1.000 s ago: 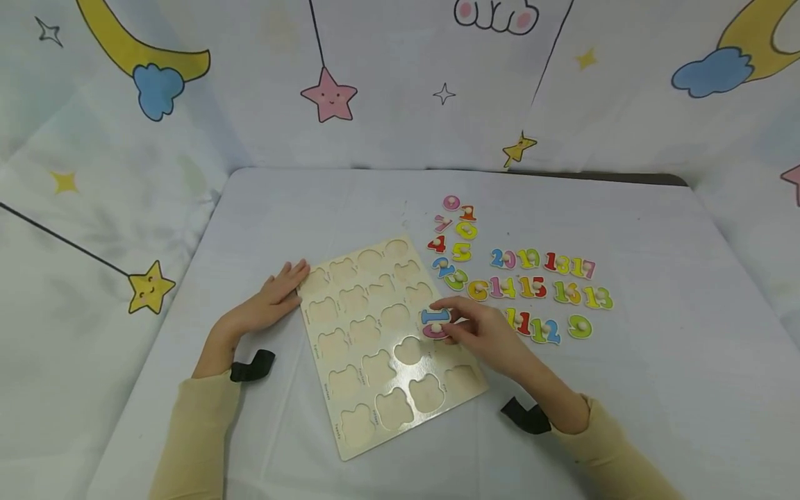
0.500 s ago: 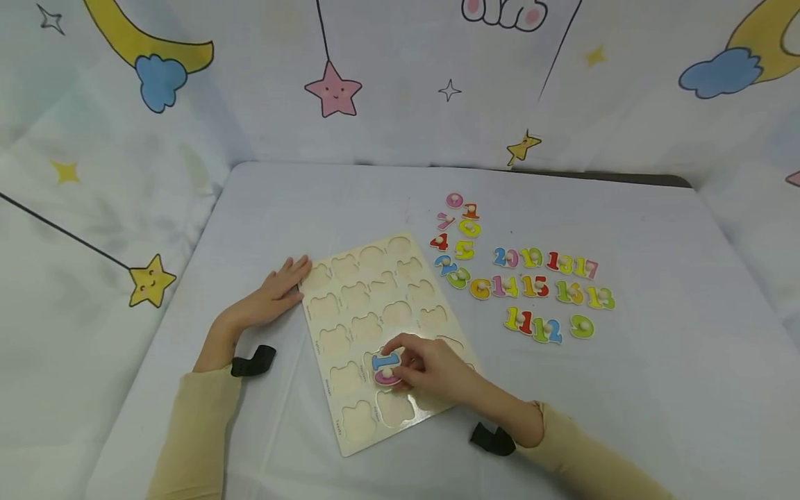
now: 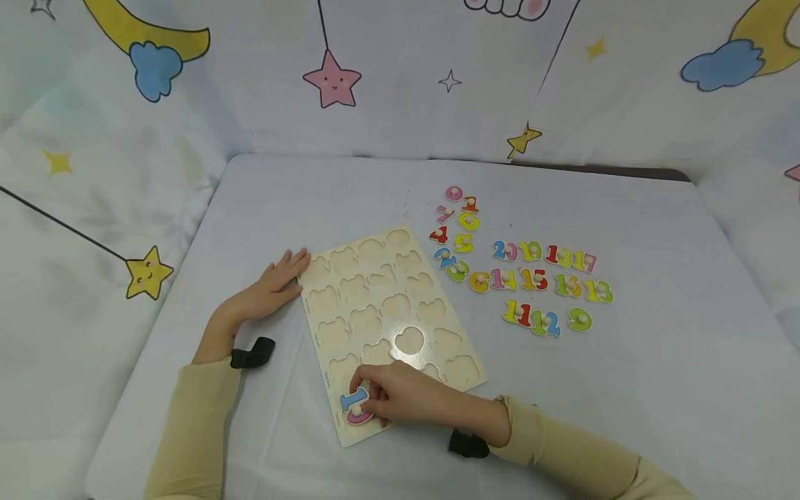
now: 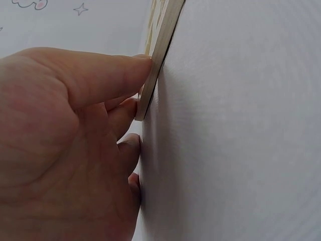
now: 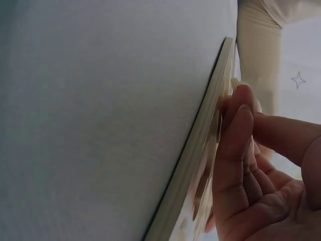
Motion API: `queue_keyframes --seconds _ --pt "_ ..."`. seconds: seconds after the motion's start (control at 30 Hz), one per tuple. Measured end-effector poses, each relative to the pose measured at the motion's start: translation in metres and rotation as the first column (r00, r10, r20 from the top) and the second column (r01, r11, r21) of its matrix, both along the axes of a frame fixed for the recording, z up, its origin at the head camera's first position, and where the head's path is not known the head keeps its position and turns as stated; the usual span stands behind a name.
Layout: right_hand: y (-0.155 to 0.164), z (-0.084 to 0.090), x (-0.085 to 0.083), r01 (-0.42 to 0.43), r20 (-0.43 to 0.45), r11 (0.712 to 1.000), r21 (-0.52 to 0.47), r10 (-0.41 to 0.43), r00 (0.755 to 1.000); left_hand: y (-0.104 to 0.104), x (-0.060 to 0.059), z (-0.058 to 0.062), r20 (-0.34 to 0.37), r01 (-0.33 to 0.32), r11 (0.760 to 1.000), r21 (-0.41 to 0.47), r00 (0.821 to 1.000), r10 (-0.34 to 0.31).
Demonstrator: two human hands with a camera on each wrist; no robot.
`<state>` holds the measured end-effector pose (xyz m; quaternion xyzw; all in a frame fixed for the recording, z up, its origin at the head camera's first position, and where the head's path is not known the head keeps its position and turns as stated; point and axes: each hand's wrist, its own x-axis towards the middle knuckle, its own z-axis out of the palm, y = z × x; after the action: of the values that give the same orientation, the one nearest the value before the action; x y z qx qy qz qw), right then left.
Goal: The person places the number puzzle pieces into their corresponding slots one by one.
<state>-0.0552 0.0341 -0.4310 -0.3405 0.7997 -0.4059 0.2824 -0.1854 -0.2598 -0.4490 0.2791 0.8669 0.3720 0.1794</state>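
The number piece is a blue "1" joined to a pink "0" with a pale round knob. It sits at the near left corner of the wooden puzzle board, which lies near the middle of the bench. The right hand pinches the piece, fingers curled round it; they hide its right part, and the wrist view shows the board only edge-on. The left hand rests flat, fingers straight and together against the board's far left edge. Loose number pieces lie toward the bench's right; some are too small to read.
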Motion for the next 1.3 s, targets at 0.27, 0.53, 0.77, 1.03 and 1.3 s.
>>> queue_keyframes --seconds 0.27,0.53,0.77,1.03,1.3 --pt "-0.0009 0.0019 0.0004 0.002 -0.011 0.999 0.038 -0.001 1.000 0.0010 0.0003 0.0049 0.012 -0.007 1.000 -0.010 1.000 0.007" --pt "-0.0002 0.0012 -0.0023 0.022 -0.022 1.000 0.016 -0.021 1.000 0.0011 -0.0011 0.0050 0.006 -0.009 1.000 -0.016 1.000 0.009" --pt "0.0011 0.0009 -0.0025 0.070 0.075 0.997 -0.035 -0.068 0.995 0.0016 -0.0003 0.0056 0.013 -0.011 1.000 -0.012 1.000 0.011" --pt "0.0020 0.0021 -0.0031 0.091 0.068 0.995 -0.027 -0.089 0.994 0.0028 -0.0001 0.0069 0.018 -0.015 1.000 -0.011 1.000 0.015" --pt "0.0033 0.0019 -0.0036 0.093 0.050 0.995 -0.036 -0.092 0.995 0.0034 0.0012 0.0092 0.009 -0.004 1.000 0.001 1.000 0.004"
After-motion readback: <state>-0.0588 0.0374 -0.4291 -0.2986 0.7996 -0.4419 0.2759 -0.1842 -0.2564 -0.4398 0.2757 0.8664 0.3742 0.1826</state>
